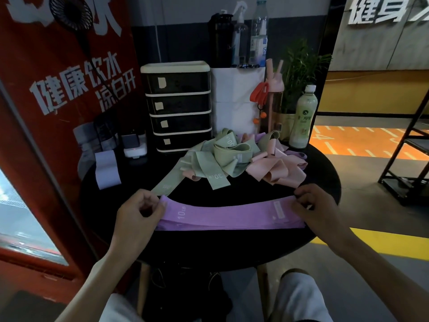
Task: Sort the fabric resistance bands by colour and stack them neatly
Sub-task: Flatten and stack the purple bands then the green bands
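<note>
The purple band [227, 211] is held flat on top of the purple stack [232, 225] on the table [232, 247]. Its left end is pinched between the thumb and curled fingers of the left hand [139, 210], and its right end is gripped under the curled fingers of the right hand [313, 205]. If one end is released first, the stretchy fabric could spring back and skew the stack, whose lower edges look slightly fanned. A green band [167, 185] trails from the mixed pile [232, 156] behind the stack to just beside its left end, and could be dragged in. Behind and left of the stack, a drawer unit [178, 105] is seen with all four drawers closed and the contents hidden. Bottles [239, 43] appear to be held in a white box [236, 94] directly behind the stack. A plant [299, 70] is held in a pot [286, 124] behind and right of it.
</note>
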### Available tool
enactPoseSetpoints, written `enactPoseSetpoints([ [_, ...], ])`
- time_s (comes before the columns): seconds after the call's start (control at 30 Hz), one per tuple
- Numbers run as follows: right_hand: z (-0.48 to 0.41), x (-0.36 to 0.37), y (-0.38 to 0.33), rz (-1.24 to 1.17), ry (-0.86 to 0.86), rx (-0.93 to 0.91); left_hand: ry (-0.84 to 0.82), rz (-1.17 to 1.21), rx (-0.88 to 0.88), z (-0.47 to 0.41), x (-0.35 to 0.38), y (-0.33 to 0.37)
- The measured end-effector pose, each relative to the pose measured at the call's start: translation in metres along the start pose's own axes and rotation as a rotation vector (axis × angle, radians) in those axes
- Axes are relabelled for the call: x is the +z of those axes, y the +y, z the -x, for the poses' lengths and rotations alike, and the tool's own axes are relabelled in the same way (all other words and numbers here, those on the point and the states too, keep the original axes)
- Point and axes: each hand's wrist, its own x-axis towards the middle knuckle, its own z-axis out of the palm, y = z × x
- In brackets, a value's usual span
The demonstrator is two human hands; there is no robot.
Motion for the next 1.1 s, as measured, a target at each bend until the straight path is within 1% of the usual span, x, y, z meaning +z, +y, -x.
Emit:
enactPoseSetpoints([
  [0.13, 0.001, 0.000, 0.006, 0.058, 0.003, -0.032, -0.017, -0.042, 0.025, 0.003, 0.003, 0.001],
  [0.33, 0.001, 0.001, 0.007, 0.110, 0.008, -0.036, -0.054, -0.091, 0.010, 0.004, 0.002, -0.005],
  [0.5, 0.004, 0.000, 0.007, 0.196, -0.023, -0.071, -0.060, -0.181, -0.019, 0.004, 0.004, -0.007],
  [0.57, 0.002, 0.000, 0.008, 0.194, -0.014, -0.077, -0.066, -0.216, 0.028, 0.004, 0.003, -0.007],
  [0.67, 0.001, 0.000, 0.010, 0.205, -0.002, -0.114, -0.148, -0.260, 0.160, 0.003, 0.004, -0.008],
  [0.77, 0.001, -0.001, 0.013, 0.247, -0.079, -0.152, -0.263, -0.348, 0.254, 0.004, 0.005, -0.009],
  [0.87, 0.001, -0.001, 0.017, 0.339, -0.130, -0.203, -0.294, -0.387, 0.262, 0.005, 0.005, -0.009],
  [0.97, 0.001, 0.000, 0.016, 0.370, -0.146, -0.232, -0.298, -0.407, 0.262, 0.004, 0.006, -0.010],
  [1.1, -0.001, -0.001, 0.014, 0.398, -0.168, -0.221, -0.328, -0.451, 0.252, 0.001, 0.006, -0.008],
])
